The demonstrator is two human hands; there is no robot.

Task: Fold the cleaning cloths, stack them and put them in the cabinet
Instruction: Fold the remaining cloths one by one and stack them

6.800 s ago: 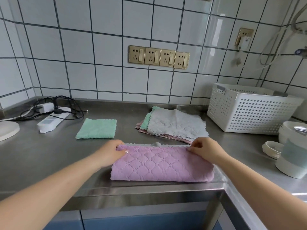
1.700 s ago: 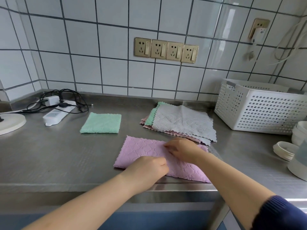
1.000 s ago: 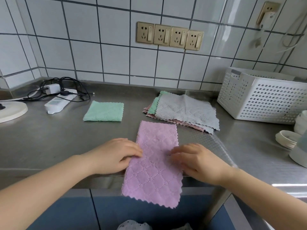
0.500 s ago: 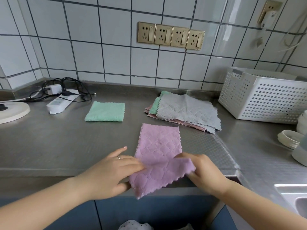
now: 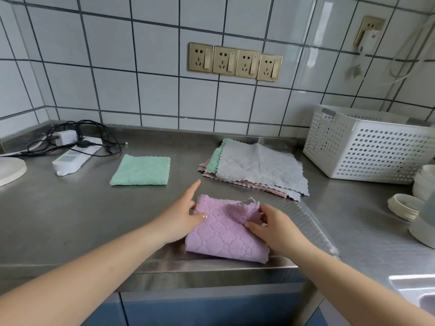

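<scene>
purple cloth point(image 5: 226, 234) at counter point(image 5: 70, 220) edge

Bare steel counter point(image 5: 70, 220) open at lower left, folded green cloth point(image 5: 141, 170) centre left, power strip point(image 5: 70, 158) and cables upper left, cloth pile point(image 5: 256, 170) right of centre, white basket point(image 5: 367, 147) blocking right

A lilac diamond-quilted cloth point(image 5: 223, 234), a mint-green folded cloth point(image 5: 141, 170) and a grey top cloth point(image 5: 261, 168) on steel.
</scene>
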